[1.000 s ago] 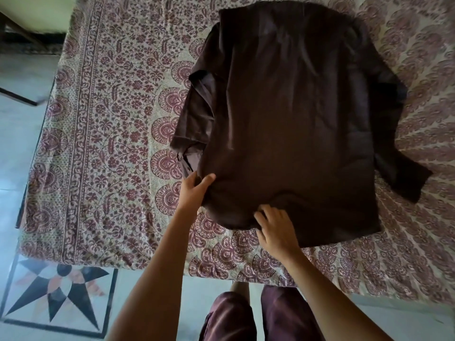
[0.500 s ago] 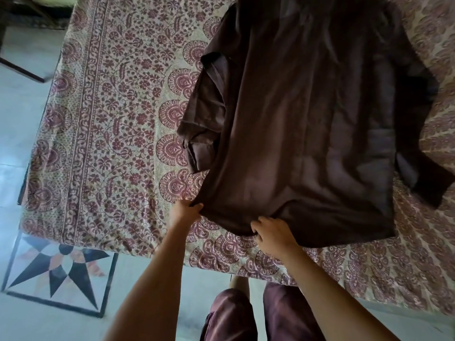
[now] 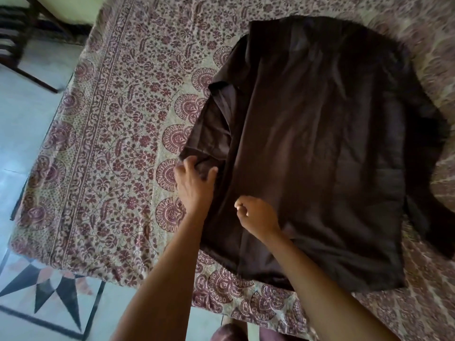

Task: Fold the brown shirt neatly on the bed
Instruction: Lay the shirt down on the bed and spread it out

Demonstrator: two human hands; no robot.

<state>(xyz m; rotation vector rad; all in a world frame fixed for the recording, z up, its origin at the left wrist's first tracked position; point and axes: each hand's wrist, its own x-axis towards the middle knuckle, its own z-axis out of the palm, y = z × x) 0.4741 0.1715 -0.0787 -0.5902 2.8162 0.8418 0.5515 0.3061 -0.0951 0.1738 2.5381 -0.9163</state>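
Note:
The brown shirt [image 3: 320, 148] lies spread back-up on the bed [image 3: 118, 143], its hem toward me. Its left sleeve is bunched beside the body, and its right sleeve trails off at the right edge. My left hand [image 3: 194, 185] reaches onto the cuff end of the bunched left sleeve, fingers spread and curling into the cloth. My right hand [image 3: 256, 215] hovers over the lower left part of the shirt body with fingers loosely curled and nothing in them.
A patterned maroon and cream bedspread covers the bed. The bed's near edge [image 3: 147, 281] runs along the tiled floor [image 3: 27, 124] with a dark star inlay [image 3: 49, 291]. A dark chair [image 3: 19, 45] stands at the far left.
Both hands have left the shirt's hem. My left hand has moved up to the bunched left sleeve. My right hand has lifted off the hem and now hovers over the body.

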